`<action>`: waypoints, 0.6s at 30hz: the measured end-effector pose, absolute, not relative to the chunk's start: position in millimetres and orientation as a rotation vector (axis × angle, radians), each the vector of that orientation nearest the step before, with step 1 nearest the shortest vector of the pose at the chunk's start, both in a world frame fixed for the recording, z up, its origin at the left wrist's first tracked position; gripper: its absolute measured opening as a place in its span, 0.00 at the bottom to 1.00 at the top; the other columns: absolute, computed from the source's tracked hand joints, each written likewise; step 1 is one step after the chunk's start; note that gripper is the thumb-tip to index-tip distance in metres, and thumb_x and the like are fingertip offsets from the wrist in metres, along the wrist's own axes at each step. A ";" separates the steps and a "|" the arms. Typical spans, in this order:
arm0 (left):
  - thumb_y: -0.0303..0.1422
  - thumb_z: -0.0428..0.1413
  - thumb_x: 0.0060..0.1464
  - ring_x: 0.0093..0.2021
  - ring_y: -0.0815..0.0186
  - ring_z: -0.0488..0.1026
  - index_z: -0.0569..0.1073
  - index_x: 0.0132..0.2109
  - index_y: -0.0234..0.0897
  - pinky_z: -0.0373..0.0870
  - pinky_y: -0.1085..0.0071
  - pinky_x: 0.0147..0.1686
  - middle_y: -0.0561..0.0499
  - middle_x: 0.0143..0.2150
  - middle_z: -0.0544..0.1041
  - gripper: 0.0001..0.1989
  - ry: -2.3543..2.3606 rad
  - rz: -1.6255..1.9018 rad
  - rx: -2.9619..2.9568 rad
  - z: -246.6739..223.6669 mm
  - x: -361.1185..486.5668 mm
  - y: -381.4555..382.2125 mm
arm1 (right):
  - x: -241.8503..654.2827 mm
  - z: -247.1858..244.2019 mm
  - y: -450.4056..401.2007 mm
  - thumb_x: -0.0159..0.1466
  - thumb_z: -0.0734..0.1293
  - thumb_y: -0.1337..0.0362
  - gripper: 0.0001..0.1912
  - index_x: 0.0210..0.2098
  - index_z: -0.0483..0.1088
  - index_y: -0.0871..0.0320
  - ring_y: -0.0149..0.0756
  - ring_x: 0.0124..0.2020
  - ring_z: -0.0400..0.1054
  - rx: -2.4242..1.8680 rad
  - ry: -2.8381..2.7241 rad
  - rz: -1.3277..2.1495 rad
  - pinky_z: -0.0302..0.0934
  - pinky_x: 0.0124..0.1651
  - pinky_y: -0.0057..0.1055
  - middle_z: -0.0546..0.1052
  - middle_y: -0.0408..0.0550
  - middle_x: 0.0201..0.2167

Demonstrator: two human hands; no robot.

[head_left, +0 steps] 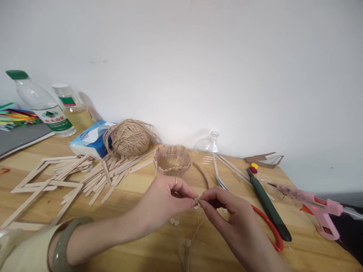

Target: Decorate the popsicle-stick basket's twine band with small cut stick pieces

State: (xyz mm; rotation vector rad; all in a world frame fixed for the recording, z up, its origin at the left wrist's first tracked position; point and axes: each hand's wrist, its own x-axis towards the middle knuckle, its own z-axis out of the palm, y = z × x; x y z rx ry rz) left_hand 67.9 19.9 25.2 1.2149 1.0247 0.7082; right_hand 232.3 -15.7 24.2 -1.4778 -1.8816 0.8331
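My left hand (170, 194), with a ring and a bangle, is closed in a pinch near the middle of the table. Its fingertips meet those of my right hand (229, 211), also pinching. Between them is a small bit of twine (197, 200), mostly covered by the fingers. Loose twine strands (195, 234) trail on the table below. Just behind my hands stands a small basket (172, 160) edged with wooden stick ends. A braided twine cord (202, 172) runs from its right side toward my right hand. Red-handled scissors (276, 236) lie partly hidden under that hand.
Left lie many wooden craft sticks (99, 177), a twine ball (130, 138), a tissue pack (92, 139) and two bottles (52, 113) (76, 115). Right are a dark green cutter (269, 204), a pink glue gun (317, 209) and a cut clear bottle top (211, 143) by the wall.
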 end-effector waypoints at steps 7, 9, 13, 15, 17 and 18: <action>0.29 0.61 0.41 0.33 0.67 0.73 0.77 0.33 0.34 0.67 0.72 0.36 0.52 0.30 0.79 0.08 0.934 0.687 1.198 21.3 66.9 25.7 | 231.6 19.9 -11.5 0.58 0.63 0.58 0.10 0.26 0.69 0.57 0.30 0.24 0.60 -1.466 -1.591 1.083 0.53 0.26 0.25 0.67 0.40 0.21; 0.28 0.60 0.42 0.34 0.67 0.74 0.77 0.34 0.34 0.68 0.72 0.37 0.52 0.31 0.79 0.08 0.906 0.684 1.196 20.1 66.9 27.2 | 232.4 20.1 -11.0 0.57 0.63 0.56 0.10 0.26 0.69 0.57 0.29 0.23 0.58 -1.486 -1.501 1.145 0.52 0.25 0.25 0.65 0.39 0.20; 0.27 0.61 0.41 0.34 0.67 0.74 0.77 0.33 0.35 0.68 0.72 0.37 0.53 0.30 0.79 0.08 0.883 0.692 1.186 19.5 66.5 27.9 | 233.2 20.7 -10.2 0.55 0.64 0.55 0.12 0.25 0.69 0.58 0.28 0.22 0.56 -1.481 -1.446 1.198 0.50 0.24 0.24 0.64 0.38 0.18; 0.27 0.61 0.41 0.33 0.67 0.74 0.77 0.32 0.36 0.68 0.72 0.37 0.54 0.30 0.80 0.07 0.879 0.697 1.193 19.2 66.1 27.9 | 232.8 20.8 -9.7 0.55 0.64 0.55 0.12 0.25 0.69 0.58 0.28 0.22 0.56 -1.474 -1.435 1.214 0.50 0.24 0.24 0.64 0.38 0.18; 0.28 0.61 0.42 0.33 0.68 0.74 0.77 0.32 0.36 0.68 0.72 0.36 0.54 0.29 0.80 0.06 0.880 0.695 1.201 18.4 65.7 28.1 | 232.2 20.5 -9.0 0.55 0.64 0.55 0.12 0.25 0.68 0.58 0.28 0.22 0.56 -1.481 -1.421 1.226 0.51 0.24 0.24 0.64 0.38 0.18; 0.28 0.62 0.42 0.33 0.69 0.74 0.77 0.31 0.36 0.68 0.73 0.36 0.54 0.29 0.80 0.05 0.880 0.695 1.197 17.8 65.7 28.3 | 231.9 20.1 -8.7 0.55 0.64 0.55 0.12 0.25 0.69 0.58 0.28 0.22 0.56 -1.485 -1.418 1.225 0.52 0.25 0.24 0.64 0.38 0.18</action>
